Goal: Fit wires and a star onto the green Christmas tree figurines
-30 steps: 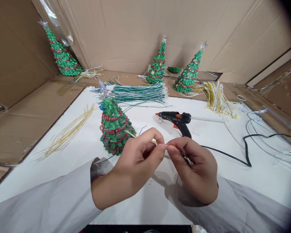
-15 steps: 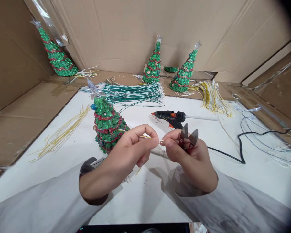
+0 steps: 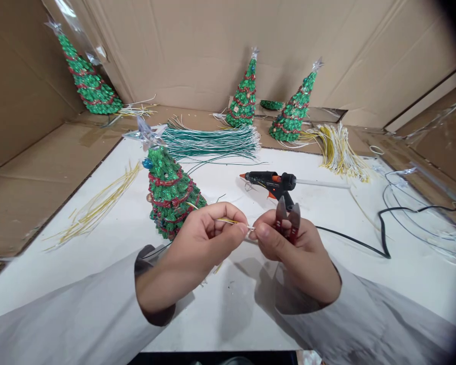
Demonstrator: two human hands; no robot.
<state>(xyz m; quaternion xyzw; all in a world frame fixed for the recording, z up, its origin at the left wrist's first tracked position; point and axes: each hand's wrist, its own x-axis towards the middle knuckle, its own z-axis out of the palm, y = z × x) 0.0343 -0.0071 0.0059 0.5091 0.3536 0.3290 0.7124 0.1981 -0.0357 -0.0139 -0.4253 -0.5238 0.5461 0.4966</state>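
Observation:
Thin yellow and white wires point(image 3: 228, 220) run from the nearest Christmas tree figurine point(image 3: 172, 195) into my left hand point(image 3: 213, 238). That hand pinches them between thumb and forefinger, and their pale ends stick out toward the right. My right hand point(image 3: 296, 253) pinches at those ends, fingertips almost touching the left ones. Tucked in the right palm are small red-handled snips point(image 3: 288, 218), blades apart and pointing up. The figurine leans left, green and glittery with red garlands and a clear star on top; its base is partly hidden behind my left hand.
Behind my hands lies a black hot glue gun point(image 3: 268, 180) with a glue stick in it. A bundle of green wires point(image 3: 211, 144), yellow-white wires point(image 3: 336, 152) and loose yellow wires point(image 3: 99, 205) lie around. More trees point(image 3: 243, 101) stand along the cardboard wall. A black cord point(image 3: 349, 235) crosses the right side.
My fingertips have moved slightly down, and more of the pale wire ends shows between them. The snips have tilted and shifted slightly left in my right hand. The view has shifted a little.

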